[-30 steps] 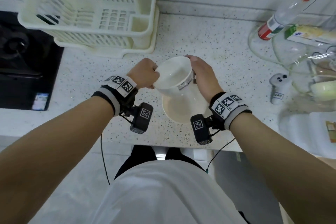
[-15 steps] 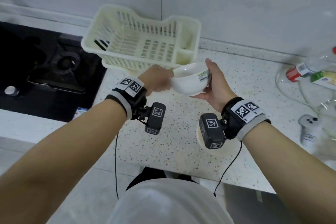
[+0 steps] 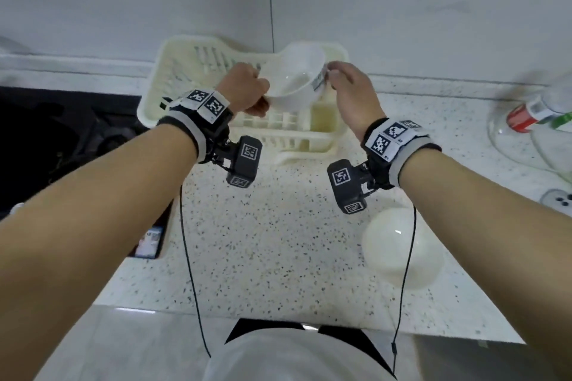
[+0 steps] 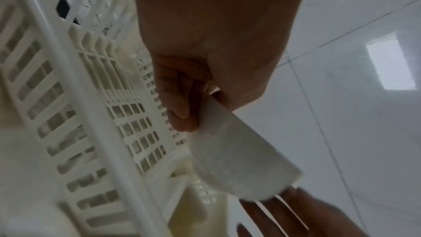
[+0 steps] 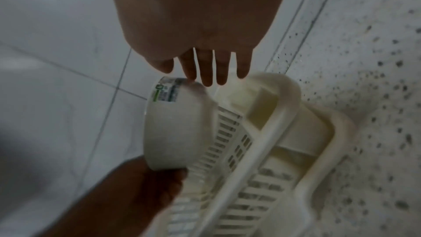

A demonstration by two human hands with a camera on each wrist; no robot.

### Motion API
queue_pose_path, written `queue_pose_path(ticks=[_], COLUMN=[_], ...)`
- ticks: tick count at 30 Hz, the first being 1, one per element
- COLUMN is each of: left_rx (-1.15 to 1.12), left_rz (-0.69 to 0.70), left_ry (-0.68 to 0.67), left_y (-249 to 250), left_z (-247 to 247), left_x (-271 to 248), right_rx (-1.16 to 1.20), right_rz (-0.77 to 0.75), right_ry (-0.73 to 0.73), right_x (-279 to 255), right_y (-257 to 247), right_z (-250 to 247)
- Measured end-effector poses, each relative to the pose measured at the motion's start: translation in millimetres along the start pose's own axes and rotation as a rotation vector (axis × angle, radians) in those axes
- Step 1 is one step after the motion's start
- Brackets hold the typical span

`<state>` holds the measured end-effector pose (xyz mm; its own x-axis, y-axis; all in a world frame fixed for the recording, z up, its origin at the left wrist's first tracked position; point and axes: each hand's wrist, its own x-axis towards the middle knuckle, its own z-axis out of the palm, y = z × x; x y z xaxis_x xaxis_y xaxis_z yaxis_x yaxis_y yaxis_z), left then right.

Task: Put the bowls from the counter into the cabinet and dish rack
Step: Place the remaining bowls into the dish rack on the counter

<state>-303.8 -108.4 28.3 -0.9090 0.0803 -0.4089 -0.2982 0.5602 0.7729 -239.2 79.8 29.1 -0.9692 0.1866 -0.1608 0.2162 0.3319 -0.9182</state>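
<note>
Head view: white bowl (image 3: 294,77) tilted above the cream dish rack (image 3: 173,71), rack rim just below, tiled wall close at twelve o'clock. Left hand (image 3: 247,86) pinches its near rim; right hand (image 3: 349,90), fingers straight, touches the labelled side. Second bowl (image 3: 399,247) sits on the speckled counter (image 3: 263,226) at four o'clock.

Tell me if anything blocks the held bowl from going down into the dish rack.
Nothing visible does. The bowl, pinched by the left hand and touched by the right hand, hangs tilted above the dish rack, whose visible slots hold nothing.
</note>
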Motion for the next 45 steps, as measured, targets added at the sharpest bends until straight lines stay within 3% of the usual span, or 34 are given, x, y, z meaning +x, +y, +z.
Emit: queue_pose_path(ticks=[3, 5, 8, 13, 18, 22, 25, 28, 30, 32, 37, 42, 45], left_rx=[0.046, 0.106, 0.229, 0.232, 0.178, 0.374, 0.433, 0.333, 0.275, 0.283, 0.54, 0.48, 0.4], left_rz=[-0.084, -0.152, -0.18, -0.225, -0.22, -0.108, 0.146, 0.429, 0.548, 0.549, 0.219, -0.016, -0.134], left_ry=[0.034, 0.013, 0.001, -0.031, -0.063, 0.049, 0.224, 0.279, 0.204, 0.035, -0.431, -0.636, -0.655], left_y=[-10.5, -22.9, -43.4, -64.6, -58.7, -49.4, -45.3, -39.9, -36.2, -38.3, -61.2, -74.4, -73.3], left_z=[-1.6, -1.9, 3.7, 20.4, 26.9, 18.7, 22.6, 43.9, 65.3, 91.6, 170.5, 234.1, 257.0], left_x=[29.0, 47.6, 75.7, 105.1, 91.4, 57.5, 20.7, -25.7, -56.4, -80.0, -109.0, -130.6, -141.9], right_rx=[-0.369, -0.496, -0.671, -0.765, -0.778, -0.726, -0.678, -0.472, -0.361, -0.316, -0.38, -0.415, -0.354], right_rz=[0.044, 0.06, -0.031, -0.118, -0.102, -0.083, -0.108, -0.184, -0.242, -0.234, 0.058, 0.324, 0.381], right_ry=[-0.138, -0.211, -0.162, -0.135, -0.179, -0.202, -0.167, -0.034, 0.057, 0.114, 0.072, -0.097, -0.174], right_x=[9.9, 15.8, 22.1, 16.3, 20.9, 20.7, 16.2, -3.2, -24.6, -49.2, -98.7, -141.8, -159.2], right_y=[22.1, 37.2, 54.5, 64.5, 66.8, 64.7, 63.4, 62.0, 66.5, 79.8, 146.5, 199.6, 217.9], right_z=[9.0, 18.8, 31.1, 33.2, 31.7, 29.3, 27.1, 16.4, -1.4, -25.8, -87.4, -126.3, -136.0])
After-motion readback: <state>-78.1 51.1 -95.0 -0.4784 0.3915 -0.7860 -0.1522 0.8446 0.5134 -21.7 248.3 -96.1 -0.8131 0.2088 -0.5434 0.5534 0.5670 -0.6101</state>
